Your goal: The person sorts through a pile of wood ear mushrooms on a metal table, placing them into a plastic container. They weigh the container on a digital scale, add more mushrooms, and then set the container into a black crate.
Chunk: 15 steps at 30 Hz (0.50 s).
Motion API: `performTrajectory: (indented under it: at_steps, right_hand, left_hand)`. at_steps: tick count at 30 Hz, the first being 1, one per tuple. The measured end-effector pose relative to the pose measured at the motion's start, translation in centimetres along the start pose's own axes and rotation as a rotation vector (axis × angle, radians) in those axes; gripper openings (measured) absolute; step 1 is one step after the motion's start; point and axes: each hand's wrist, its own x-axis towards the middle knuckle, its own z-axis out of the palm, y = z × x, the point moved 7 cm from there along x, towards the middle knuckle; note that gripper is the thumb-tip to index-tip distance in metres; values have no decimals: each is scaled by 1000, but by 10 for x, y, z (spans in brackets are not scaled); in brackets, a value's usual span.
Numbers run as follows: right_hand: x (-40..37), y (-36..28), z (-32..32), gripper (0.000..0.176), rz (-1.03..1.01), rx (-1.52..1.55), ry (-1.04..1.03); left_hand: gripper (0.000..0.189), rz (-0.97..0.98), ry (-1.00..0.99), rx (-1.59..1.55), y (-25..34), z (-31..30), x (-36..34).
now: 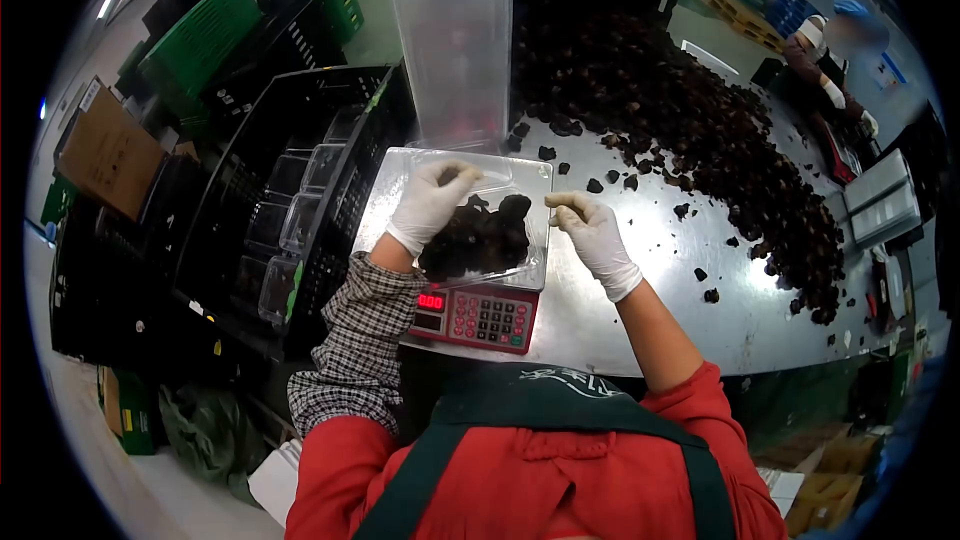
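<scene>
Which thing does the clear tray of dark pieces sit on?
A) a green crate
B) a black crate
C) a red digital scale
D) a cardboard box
C: the clear tray rests on top of the red scale, whose keypad and lit readout show just below the tray's near edge.

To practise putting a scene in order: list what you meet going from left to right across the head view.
From the left: cardboard box → black crate with clear trays inside → gloved left hand → gloved right hand → co-worker at the table's far end. The scale and the dark pile overlap the hands, so they are left out.
</scene>
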Motion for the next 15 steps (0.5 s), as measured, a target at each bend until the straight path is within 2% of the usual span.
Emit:
performTrajectory:
  at_steps: [1, 4, 5, 10, 15]
  right_hand:
    - [-2, 2, -5, 22, 2, 7, 6]
    - [-4, 9, -19, 26, 5, -39, 0]
    - [-4, 10, -21, 26, 10, -51, 1]
    - [1, -3, -15, 28, -42, -103, -30]
    - [29, -15, 10, 35, -209, -596, -48]
  left_hand:
    - [21, -22, 39, 90, 14, -9, -4]
    - [18, 101, 132, -27, 33, -36, -11]
    - [17, 52, 147, -107, 31, -42, -14]
    - [24, 76, 178, 74, 56, -54, -40]
    - [26, 90, 262, 92, 62, -74, -57]
